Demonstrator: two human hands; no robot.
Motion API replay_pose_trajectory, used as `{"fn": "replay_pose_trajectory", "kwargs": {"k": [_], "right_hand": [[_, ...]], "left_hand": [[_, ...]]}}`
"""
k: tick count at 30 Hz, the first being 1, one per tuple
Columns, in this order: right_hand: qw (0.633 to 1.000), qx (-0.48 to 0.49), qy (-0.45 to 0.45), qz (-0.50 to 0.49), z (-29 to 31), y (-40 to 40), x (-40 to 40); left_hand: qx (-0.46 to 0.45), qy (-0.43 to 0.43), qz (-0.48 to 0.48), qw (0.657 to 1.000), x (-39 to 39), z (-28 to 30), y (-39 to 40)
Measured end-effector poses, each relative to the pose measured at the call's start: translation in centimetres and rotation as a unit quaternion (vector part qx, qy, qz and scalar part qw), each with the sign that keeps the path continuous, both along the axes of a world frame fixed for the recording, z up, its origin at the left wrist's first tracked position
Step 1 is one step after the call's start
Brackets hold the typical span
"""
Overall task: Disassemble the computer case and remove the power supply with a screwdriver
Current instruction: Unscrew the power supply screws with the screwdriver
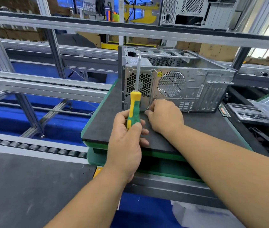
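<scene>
A bare metal computer case (194, 89) lies on its side on a dark foam pad (107, 116), its rear panel facing me and its top side open. The power supply (138, 83), with a honeycomb grille, fills the rear panel's left end. My left hand (127, 139) grips the green and yellow screwdriver (134, 109) by its handle, shaft pointing up in front of the grille. My right hand (163, 117) is at the lower corner of the power supply, fingertips curled against the panel; what they pinch is hidden.
The pad sits on a green pallet (163, 163) over a roller conveyor (32, 148). Loose metal parts and circuit boards (255, 109) lie at the right. Aluminium frame rails (48, 86) run across the left, and another computer case (188, 12) stands on the upper shelf.
</scene>
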State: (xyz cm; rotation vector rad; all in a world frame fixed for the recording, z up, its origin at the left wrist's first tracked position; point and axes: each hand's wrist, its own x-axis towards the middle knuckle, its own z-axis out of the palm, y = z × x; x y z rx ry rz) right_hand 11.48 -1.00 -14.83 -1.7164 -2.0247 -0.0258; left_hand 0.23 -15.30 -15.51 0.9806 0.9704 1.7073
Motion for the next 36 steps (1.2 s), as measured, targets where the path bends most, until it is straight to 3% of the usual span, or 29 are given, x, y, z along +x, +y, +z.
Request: {"fn": "replay_pose_trajectory", "kwargs": {"k": [15,20,36], "right_hand": [[0.999,-0.024,0.006,-0.035,0.2,-0.2,-0.3],[0.999,-0.034,0.035,-0.017,0.6,-0.7,0.3],[0.997,-0.070,0.000,0.045,0.7,-1.9,6.3]], "left_hand": [[0.012,-0.004,0.002,1.000,-1.7,-0.3,1.0],[0.022,0.024,-0.003,0.999,-1.7,-0.6,1.0],[0.062,0.105,-0.021,0.992,-0.8,-1.4,1.1]]}}
